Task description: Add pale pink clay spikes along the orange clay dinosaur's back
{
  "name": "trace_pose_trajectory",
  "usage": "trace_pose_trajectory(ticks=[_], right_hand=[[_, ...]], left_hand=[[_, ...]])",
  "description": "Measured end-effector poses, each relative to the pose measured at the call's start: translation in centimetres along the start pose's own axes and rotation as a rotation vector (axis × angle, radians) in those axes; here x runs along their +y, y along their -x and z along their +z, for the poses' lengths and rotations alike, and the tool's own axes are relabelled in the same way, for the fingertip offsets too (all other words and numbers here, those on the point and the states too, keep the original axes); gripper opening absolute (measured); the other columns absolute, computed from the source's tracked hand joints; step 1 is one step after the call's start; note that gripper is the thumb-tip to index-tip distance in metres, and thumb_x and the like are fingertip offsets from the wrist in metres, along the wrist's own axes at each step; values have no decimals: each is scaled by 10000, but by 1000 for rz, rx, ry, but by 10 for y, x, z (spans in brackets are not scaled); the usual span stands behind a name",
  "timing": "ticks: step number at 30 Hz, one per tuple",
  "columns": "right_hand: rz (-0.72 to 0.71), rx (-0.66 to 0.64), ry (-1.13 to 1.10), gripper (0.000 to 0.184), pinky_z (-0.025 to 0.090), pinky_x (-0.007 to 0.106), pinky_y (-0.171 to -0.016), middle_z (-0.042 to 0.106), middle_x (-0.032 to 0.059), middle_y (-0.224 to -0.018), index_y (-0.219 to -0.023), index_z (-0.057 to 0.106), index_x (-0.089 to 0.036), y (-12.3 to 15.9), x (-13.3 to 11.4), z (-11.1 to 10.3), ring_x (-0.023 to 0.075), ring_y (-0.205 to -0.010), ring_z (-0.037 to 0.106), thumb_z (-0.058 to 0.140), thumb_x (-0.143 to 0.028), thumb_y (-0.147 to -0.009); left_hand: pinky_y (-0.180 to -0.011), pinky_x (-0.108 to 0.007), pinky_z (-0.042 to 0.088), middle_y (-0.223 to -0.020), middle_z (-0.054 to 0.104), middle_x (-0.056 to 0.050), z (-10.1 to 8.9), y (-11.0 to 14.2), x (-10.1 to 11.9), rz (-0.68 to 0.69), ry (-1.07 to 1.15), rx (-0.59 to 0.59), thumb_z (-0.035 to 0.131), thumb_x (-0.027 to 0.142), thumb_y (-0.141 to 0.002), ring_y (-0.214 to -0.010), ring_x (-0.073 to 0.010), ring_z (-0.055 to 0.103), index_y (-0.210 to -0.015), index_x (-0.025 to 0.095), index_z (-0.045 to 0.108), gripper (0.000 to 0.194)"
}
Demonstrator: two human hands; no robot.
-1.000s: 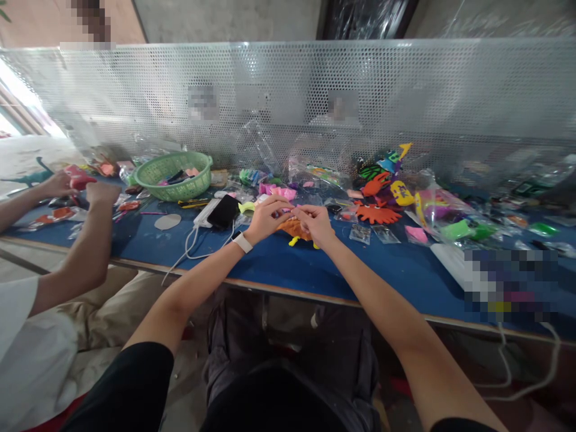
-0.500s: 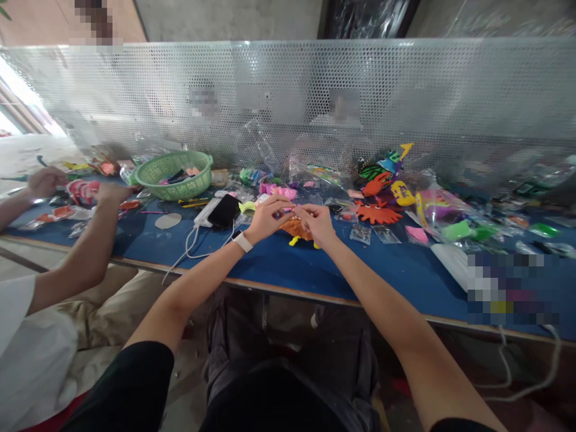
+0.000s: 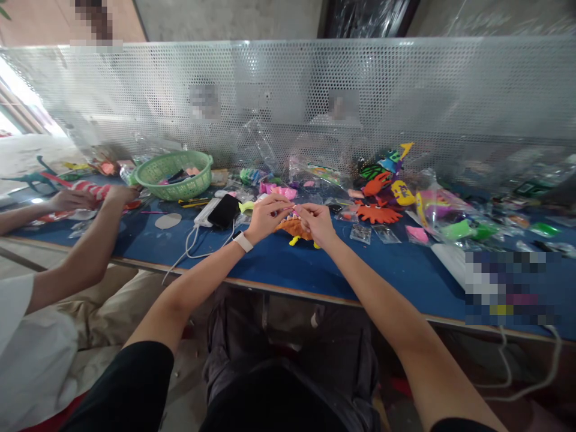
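My left hand (image 3: pixel 269 217) and my right hand (image 3: pixel 317 222) meet over the middle of the table, thumbs and fingertips pinched close together. A small pinkish bit shows at the fingertips, too small to name. Just below and behind the fingers sits an orange clay figure (image 3: pixel 294 228) with yellow feet, partly hidden by both hands. A lump of pink clay (image 3: pixel 278 191) lies just beyond my left hand. A black phone (image 3: pixel 224 211) rests on a white device to the left.
A green basket (image 3: pixel 175 177) stands back left. Orange crab-like figures (image 3: pixel 378 212) and plastic bags lie to the right. A perforated metal screen (image 3: pixel 279 90) runs behind the table (image 3: pixel 360 270). At far left, another person's hands (image 3: pixel 81 201) hold a red-and-white striped piece.
My hands stay in nearly the same place, with small finger movements. The person on the left has turned and stretched out the red-and-white striped piece.
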State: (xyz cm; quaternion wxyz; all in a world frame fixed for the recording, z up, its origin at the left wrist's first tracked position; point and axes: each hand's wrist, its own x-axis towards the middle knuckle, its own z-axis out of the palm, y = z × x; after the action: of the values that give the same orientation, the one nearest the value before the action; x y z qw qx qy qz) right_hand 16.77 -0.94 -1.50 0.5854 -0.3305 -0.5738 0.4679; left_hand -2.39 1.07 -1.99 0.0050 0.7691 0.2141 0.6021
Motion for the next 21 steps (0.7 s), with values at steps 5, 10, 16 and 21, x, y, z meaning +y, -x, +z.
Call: trace_pose_trajectory(ticks=[5,10,16,21], right_hand=[[1,15,-24,575,176,271,-417,417,-107,-432,-792,813,-207,0,0,1,44,-389,258,993,-733,-646],[-9,65,-55,595,179,274,-424,386,-115,-439,-823,817,-207,-1,-3,2,45,-408,239,998,-742,-634],[-2,91,-89,595,185,276,-414,366,-122,-456,-798,804,-215,-1,-6,3,47,-422,233,1008,-742,-611],[13,80,-115,580,176,269,-411,357,-124,-460,-777,796,-213,-1,-7,2,44,-416,237,1017,-723,-610]], left_hand=[[-730,-251,622,-1086,826,-96,3,2,-4,48,-40,-16,738,384,-1072,-863,-125,744,-1080,200,879,232],[-691,-237,611,-1230,790,-128,7,7,-6,53,-62,-58,707,422,-1089,-776,-93,682,-1248,189,841,313],[-765,-258,637,-1275,766,-125,6,10,-7,88,-96,-87,689,437,-1099,-819,-99,692,-1307,201,814,338],[-840,-300,663,-1302,753,-132,7,12,-10,76,-121,-124,674,474,-1101,-848,-115,716,-1350,209,800,385]])
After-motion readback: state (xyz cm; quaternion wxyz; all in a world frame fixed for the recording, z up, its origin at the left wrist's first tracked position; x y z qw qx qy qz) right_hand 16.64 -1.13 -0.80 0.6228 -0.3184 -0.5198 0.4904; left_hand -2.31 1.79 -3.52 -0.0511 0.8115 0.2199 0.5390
